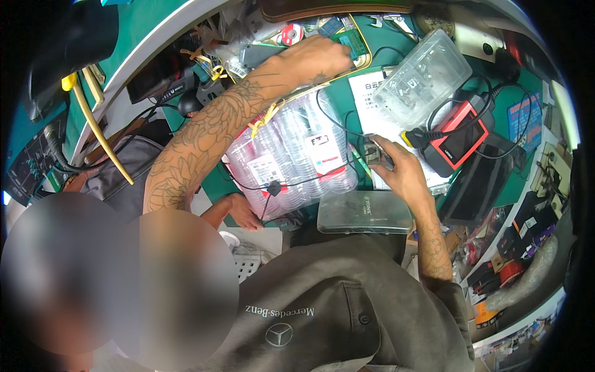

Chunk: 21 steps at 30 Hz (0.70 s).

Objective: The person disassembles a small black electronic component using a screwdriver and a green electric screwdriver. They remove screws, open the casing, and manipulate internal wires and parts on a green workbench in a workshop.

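Observation:
My left hand (325, 59) reaches across to a yellow-rimmed tray (370, 56) of electronic parts. It is beside a green circuit board (353, 43), and its fingertips are hidden behind the back of the hand. My right hand (403, 170) has thumb and fingers closed around a small dark grey part (379, 152), too small to name. Between my arms is a plastic-wrapped bundle of clear round containers (291, 152) with white labels. Near my right wrist rests a clear plastic case lid (364, 212).
A clear compartment box (424, 74) sits on printed papers (364, 93). A red-and-black handheld device (458, 136) with cables is at the right, beside a dark flat panel (477, 186). Another person's hand (245, 212) rests by the bundle. Black cable crosses it.

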Tool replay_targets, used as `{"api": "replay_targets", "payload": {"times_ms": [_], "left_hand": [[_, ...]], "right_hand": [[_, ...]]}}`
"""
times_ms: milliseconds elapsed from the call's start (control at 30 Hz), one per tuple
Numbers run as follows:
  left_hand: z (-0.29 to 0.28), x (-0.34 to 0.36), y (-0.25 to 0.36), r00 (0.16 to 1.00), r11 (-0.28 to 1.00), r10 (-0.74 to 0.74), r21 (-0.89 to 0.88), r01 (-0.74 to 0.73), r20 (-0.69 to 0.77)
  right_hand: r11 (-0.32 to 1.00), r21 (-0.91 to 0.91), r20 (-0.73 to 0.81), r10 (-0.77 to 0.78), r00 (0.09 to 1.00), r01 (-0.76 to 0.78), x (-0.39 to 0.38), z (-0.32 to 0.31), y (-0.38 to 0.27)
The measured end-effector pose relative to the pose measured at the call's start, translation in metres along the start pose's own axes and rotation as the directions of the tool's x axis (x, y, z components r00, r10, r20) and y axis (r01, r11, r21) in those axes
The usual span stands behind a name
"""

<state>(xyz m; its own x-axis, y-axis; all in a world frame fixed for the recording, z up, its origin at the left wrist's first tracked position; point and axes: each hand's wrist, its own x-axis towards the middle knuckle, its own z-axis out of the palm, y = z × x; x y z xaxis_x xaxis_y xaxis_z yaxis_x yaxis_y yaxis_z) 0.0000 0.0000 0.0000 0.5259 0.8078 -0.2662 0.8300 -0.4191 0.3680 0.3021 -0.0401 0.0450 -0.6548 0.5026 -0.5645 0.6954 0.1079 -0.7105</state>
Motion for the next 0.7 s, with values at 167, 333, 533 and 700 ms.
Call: {"api": "replay_targets", "payload": {"times_ms": [167,333,533,700], "left_hand": [[0.001,-0.003,0.001,0.999,0.999,-0.011,-0.034,0.010,-0.047],[0.004,-0.001,-0.003,0.997,0.994,0.006,-0.104,-0.015,-0.082],[0.000,-0.020,-0.011,0.912,0.889,-0.216,-0.457,0.036,-0.348],[-0.048,-0.072,0.011,0.805,0.170,-0.588,-0.985,0.029,-0.078]], "right_hand": [[0.999,0.016,-0.016,-0.031,0.999,0.032,0.001,0.004,-0.001],[0.999,0.021,-0.025,-0.034,0.999,0.035,0.002,0.002,-0.003],[1.000,-0.010,-0.040,-0.016,0.999,0.016,-0.002,-0.001,-0.003],[0.998,-0.027,-0.090,-0.066,0.994,0.064,-0.009,-0.010,-0.007]]}}
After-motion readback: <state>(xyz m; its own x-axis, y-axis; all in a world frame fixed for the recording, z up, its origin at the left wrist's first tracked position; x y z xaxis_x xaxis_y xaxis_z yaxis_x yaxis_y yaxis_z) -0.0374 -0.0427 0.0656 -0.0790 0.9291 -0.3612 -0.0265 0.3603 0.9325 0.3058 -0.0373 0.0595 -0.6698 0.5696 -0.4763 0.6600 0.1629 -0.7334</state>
